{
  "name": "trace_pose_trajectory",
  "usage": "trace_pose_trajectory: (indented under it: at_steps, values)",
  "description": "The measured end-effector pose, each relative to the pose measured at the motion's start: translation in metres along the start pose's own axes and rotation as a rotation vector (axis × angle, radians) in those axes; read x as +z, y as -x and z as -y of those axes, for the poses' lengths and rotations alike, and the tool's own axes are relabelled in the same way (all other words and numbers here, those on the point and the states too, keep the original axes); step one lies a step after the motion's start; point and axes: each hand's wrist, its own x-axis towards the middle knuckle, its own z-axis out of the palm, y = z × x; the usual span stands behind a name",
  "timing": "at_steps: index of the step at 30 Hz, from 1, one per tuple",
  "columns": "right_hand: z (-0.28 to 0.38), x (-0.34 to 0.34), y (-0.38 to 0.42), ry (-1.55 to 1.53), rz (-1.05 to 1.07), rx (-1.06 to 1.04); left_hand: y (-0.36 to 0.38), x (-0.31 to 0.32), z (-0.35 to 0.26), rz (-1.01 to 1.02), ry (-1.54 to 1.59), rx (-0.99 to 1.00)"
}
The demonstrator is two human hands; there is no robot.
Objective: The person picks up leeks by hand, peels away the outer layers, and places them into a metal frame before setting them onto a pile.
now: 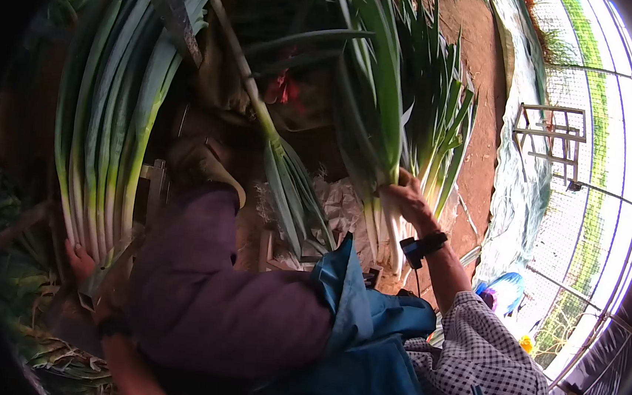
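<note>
My right hand [409, 199] is closed around the pale lower part of a leek [386, 106] with long green leaves, beside a bunch of other leeks [443, 137]. At the left, a row of several leeks [113, 137] lies side by side, leaves toward the top of the view and white ends low. My left hand [82, 262] touches those white ends; most of its fingers are hidden behind the stalks and a metal bracket [104, 274]. Another leek [266, 123] lies between the two groups, its leaves pointing down.
A metal bar [169, 8] crosses the leaves at upper left. My bent leg [212, 286] and a blue apron [372, 335] fill the lower middle. Crumpled plastic [337, 207] lies on the ground. A metal stool-like frame [551, 134] stands near the bright mesh wall on the right.
</note>
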Motion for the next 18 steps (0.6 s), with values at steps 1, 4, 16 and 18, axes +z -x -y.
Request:
trace_pose_trajectory:
  at_steps: [1, 4, 16, 18]
  values:
    - [0.014, -0.004, -0.004, -0.090, 0.032, -0.019, -0.008, 0.004, 0.021, -0.008, -0.002, 0.024]
    - [0.037, -0.001, -0.041, -0.233, 0.059, -0.026, -0.001, 0.009, -0.003, 0.011, -0.036, -0.061]
    - [0.041, -0.017, -0.080, 0.043, -0.198, -0.343, 0.004, 0.008, 0.002, -0.066, 0.004, 0.073]
    - [0.054, -0.029, -0.064, 1.029, -0.720, -0.416, 0.003, 0.010, 0.007, -0.073, 0.042, 0.089]
